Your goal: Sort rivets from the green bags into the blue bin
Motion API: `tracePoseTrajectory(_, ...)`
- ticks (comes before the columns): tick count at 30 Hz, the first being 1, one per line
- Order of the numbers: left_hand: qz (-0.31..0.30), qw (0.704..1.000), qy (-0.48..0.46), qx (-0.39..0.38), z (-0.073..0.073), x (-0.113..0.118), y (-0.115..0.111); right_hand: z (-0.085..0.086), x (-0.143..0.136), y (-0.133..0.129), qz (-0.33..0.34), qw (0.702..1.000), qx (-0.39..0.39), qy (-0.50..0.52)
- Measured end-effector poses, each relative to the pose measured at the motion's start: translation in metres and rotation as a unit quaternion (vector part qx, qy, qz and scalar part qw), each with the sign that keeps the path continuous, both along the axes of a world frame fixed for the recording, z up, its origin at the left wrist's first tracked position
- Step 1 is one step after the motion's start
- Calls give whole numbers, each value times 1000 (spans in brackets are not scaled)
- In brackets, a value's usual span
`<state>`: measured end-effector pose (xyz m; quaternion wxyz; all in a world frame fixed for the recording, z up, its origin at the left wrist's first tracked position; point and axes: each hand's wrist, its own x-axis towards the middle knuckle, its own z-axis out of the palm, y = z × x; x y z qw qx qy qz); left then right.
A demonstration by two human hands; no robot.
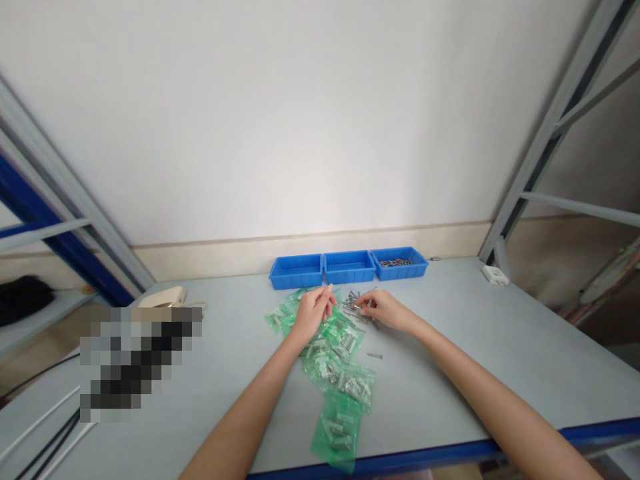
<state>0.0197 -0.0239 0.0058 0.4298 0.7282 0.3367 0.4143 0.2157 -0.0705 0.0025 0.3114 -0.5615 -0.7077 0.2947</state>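
Several green plastic bags [337, 427] with small parts inside lie overlapping down the middle of the grey table. My left hand [316, 308] is over the upper bags, its fingers curled together; what they hold, if anything, is hidden. Just right of the bags is a loose pile of screws [351, 300]. My right hand [377, 309] is at this pile, with thumb and fingertips pinched on a screw. One single screw [375, 355] lies apart, nearer the front edge.
Three blue trays stand along the wall: the left [297, 271] and middle [349, 267] look bare inside, the right one [400, 263] holds screws. A white adapter [495, 274] lies far right, a beige object [163, 297] at left. Metal posts flank the table.
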Motion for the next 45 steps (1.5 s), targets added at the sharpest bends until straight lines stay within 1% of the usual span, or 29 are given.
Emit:
tracePoseTrajectory(2,-4,1000,12,11,1,0,-2,0,-1,2,-3,995,-19,101)
tracePoseTrajectory(4,-22,999,34,18,2,0,-4,1,-3,4,-3,979,-31,201)
tracePoseTrajectory(6,-46,997,62,20,2,1,-7,1,-7,5,-6,961,-26,275)
tracePoseTrajectory(8,-62,994,90,23,2,2,-9,1,-12,5,-12,948,-12,316)
tracePoseTrajectory(10,-73,991,110,27,2,3,-11,1,-16,3,-14,946,-4,325)
tracePoseTrajectory(13,-101,989,107,10,0,3,-11,4,-19,-2,-24,959,27,280)
tracePoseTrajectory(16,-122,989,87,-17,-1,4,-9,11,-20,-9,-69,982,80,159)
tracePoseTrajectory(18,-129,989,71,-32,-1,5,-9,16,-20,-14,-94,987,102,78)
tracePoseTrajectory(19,-131,989,62,-39,-1,5,-9,17,-19,-15,-96,988,108,55)
tracePoseTrajectory(20,-133,989,53,-43,-1,5,-9,19,-19,-16,-91,988,111,48)
tracePoseTrajectory(24,-136,989,27,-49,-2,6,-7,19,-18,-14,-34,990,100,93)
tracePoseTrajectory(26,-128,990,18,-49,-3,5,-6,19,-16,-13,-20,990,98,96)
tracePoseTrajectory(30,-112,993,11,-47,-1,4,-5,22,-13,-14,-42,993,112,22)
tracePoseTrajectory(33,-104,993,28,-40,0,4,-6,24,-14,-16,-35,994,99,-23)
tracePoseTrajectory(38,-91,995,26,-32,0,6,-9,22,-15,-16,-17,996,83,-14)
tracePoseTrajectory(42,-71,997,4,-31,-1,6,-8,19,-15,-13,-30,995,97,14)
tracePoseTrajectory(45,-60,998,8,-22,0,6,-9,18,-14,-12,-33,994,104,11)
